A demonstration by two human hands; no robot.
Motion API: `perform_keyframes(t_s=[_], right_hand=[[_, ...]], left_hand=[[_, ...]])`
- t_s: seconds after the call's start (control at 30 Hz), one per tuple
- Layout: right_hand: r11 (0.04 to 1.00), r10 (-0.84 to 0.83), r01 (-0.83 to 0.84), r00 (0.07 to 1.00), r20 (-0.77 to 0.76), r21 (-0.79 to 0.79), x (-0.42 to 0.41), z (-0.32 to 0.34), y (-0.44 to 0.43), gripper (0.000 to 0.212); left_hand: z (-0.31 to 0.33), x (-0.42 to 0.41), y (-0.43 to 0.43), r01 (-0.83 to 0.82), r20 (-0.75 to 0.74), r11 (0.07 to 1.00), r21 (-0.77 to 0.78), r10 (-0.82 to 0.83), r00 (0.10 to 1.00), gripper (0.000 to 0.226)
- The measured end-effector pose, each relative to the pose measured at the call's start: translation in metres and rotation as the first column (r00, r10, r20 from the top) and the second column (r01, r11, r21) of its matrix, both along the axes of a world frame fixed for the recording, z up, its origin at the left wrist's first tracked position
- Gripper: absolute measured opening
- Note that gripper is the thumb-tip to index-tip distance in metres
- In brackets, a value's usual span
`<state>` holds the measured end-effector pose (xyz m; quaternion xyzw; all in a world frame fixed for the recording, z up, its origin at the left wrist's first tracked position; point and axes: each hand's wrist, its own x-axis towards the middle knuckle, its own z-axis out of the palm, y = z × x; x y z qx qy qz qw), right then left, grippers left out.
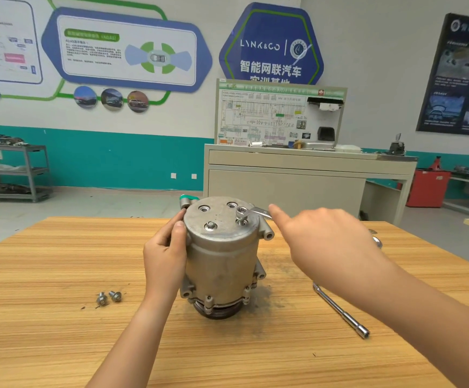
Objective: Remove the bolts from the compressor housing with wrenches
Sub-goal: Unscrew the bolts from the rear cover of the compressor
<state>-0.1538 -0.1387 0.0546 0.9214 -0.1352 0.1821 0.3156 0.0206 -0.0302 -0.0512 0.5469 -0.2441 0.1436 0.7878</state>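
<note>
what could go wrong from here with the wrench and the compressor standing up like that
The wrench sits on a raised bolt with only a fingertip of the right hand at its handle; it may slip off.
The compressor stands on its narrow pulley end, steadied only by the left hand; a sideways push might tip it.
The two loose bolts could roll away.

The right hand (pixel 323 242) hides the handle of the wrench (pixel 255 211) and part of a metal piece (pixel 378 242) near the right edge of the table (pixel 45 331); both forearms (pixel 437 312) are cropped below.
</note>
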Motion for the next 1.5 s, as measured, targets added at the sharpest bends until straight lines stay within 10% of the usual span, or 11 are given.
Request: perform_keyframes(t_s=[1.1, 1.5], right_hand=[[0.999, -0.054, 0.054, 0.994, -0.091, 0.001, -0.002, -0.009, 0.004, 0.074], [0.955, 0.283, -0.298, 0.908, 0.308, 0.003, 0.032, -0.025, -0.086, 0.04]], left_hand=[[0.003, -0.014, -0.002, 0.001, 0.003, 1.0, 0.017, -0.001, 1.0, 0.029], [0.008, -0.003, -0.001, 0.049, 0.028, 0.996, 0.076, -0.051, 0.998, 0.029]])
